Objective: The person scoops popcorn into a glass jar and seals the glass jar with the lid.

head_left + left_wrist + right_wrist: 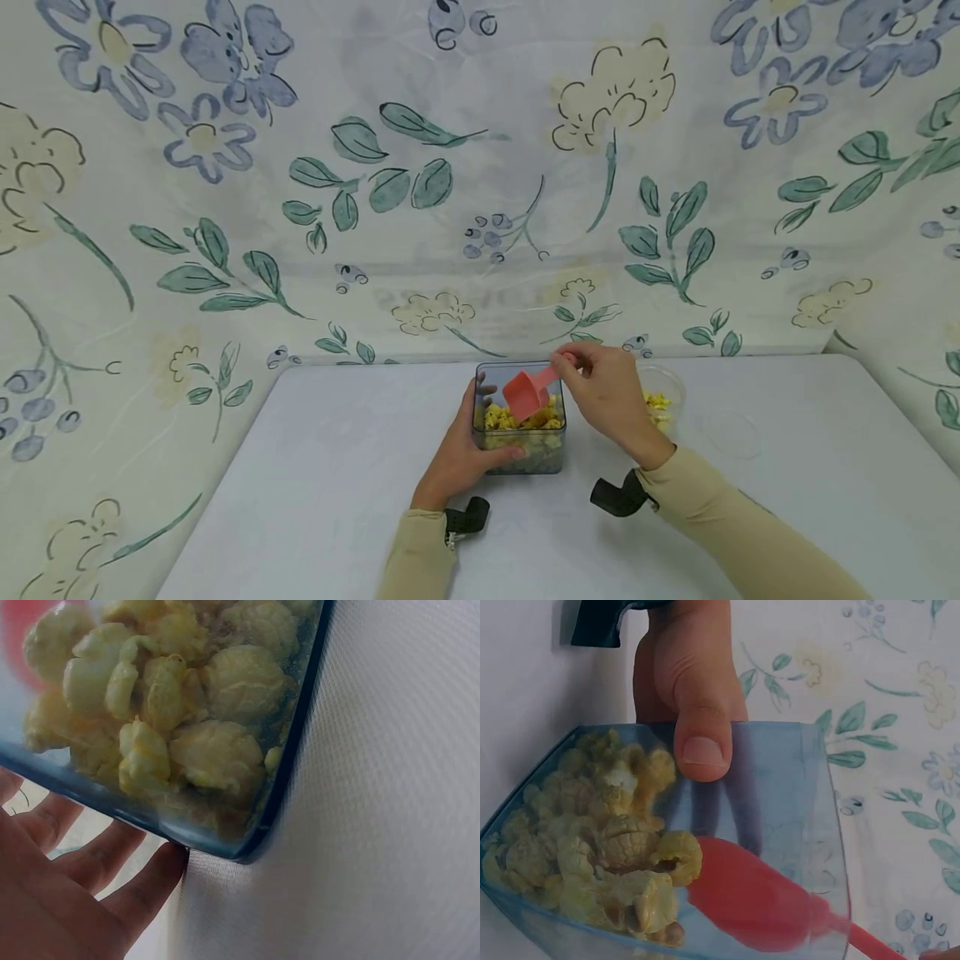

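A clear bluish square container (pixel 536 461) stands on the table, part filled with yellow popcorn (pixel 501 417). My left hand (pixel 461 454) holds it from the left, thumb across the front wall and fingers along the far side; in the left wrist view, fingers (pixel 142 889) touch its wall. My right hand (pixel 603 392) pinches the handle of a pink scoop (pixel 525 395). The scoop tilts down inside the container, its bowl close above the popcorn. In the right wrist view, the scoop (pixel 754 900) shows through the wall, beside popcorn (pixel 600 840).
Behind my right hand stands a clear round bowl (pixel 675 379) with more popcorn in it, partly hidden. A clear round lid (pixel 729 435) lies flat to its right. The white table (pixel 337 483) ends at a flower-patterned cloth (pixel 465 275) at the back.
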`<state>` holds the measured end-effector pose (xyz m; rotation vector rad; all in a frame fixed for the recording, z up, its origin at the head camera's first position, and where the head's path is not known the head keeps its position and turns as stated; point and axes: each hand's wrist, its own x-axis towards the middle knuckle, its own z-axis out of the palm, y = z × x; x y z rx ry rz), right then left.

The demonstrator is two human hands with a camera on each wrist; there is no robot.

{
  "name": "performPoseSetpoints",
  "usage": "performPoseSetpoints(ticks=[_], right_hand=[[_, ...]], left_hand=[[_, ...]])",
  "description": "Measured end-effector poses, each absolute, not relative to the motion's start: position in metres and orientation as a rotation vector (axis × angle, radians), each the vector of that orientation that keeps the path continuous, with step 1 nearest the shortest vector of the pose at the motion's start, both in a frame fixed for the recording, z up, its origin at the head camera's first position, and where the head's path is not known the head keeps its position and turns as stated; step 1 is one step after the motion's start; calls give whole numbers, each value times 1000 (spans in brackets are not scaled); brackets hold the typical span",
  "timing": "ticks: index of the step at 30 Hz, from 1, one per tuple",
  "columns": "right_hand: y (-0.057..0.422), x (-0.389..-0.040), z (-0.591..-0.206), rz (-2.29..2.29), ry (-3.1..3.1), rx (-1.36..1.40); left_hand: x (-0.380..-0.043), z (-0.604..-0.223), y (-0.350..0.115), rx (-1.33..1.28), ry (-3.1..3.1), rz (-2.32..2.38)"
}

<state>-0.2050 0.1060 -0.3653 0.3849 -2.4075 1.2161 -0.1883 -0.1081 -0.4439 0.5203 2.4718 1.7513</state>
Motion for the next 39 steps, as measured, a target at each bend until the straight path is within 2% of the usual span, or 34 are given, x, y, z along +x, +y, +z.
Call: performPoseSetpoints(ticks=[11,39], right_hand=[[98,-209,-371,1044,-2494,478],[85,-213,-374,959,-2577,587]], left_hand=[[-202,-473,-111,500,2515,1730],[-201,-470,-111,504,2526,1707]])
